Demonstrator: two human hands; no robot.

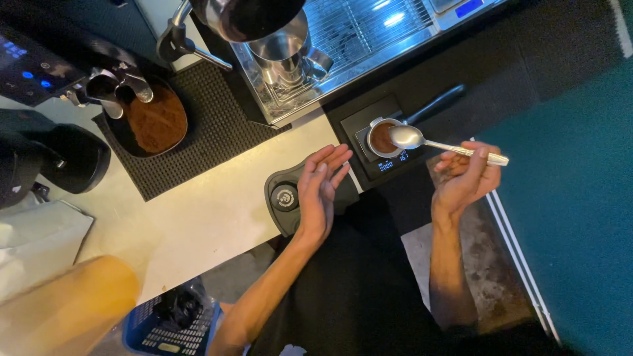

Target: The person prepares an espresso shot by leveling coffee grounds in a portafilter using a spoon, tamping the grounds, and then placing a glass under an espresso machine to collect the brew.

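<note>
Black fabric is filling the bottom of the view where you are standing, and at seven o'clock a blue slotted crate (173, 322) is sitting low beside an orange blurred shape. Your left hand (320, 191) is hovering just left of centre with its fingers released and stretched flat, palm turned sideways, grasping nothing; it is hanging over a dark rounded tamping mat (283, 198) that is carrying a round pale emblem and lying on the pale counter (198, 217). Your right hand (465, 175) is sitting at three o'clock from centre, fingers pinching the handle of a steel spoon (428, 142). The spoon's bowl is reaching toward eleven o'clock and hovering right over the rim of the portafilter basket (382, 138), which is holding brown ground coffee. That basket is resting on a small black scale (379, 122) that is showing blue lit digits along its near edge, with the dark handle pointing to two o'clock. Farther off, at ten o'clock, a dark bowl of coffee grounds (155, 118) is lying on a ribbed black mat (211, 125) under a grinder with blue lights. At twelve o'clock a steel espresso machine tray (356, 33) is holding a metal jug (287, 56).
</note>
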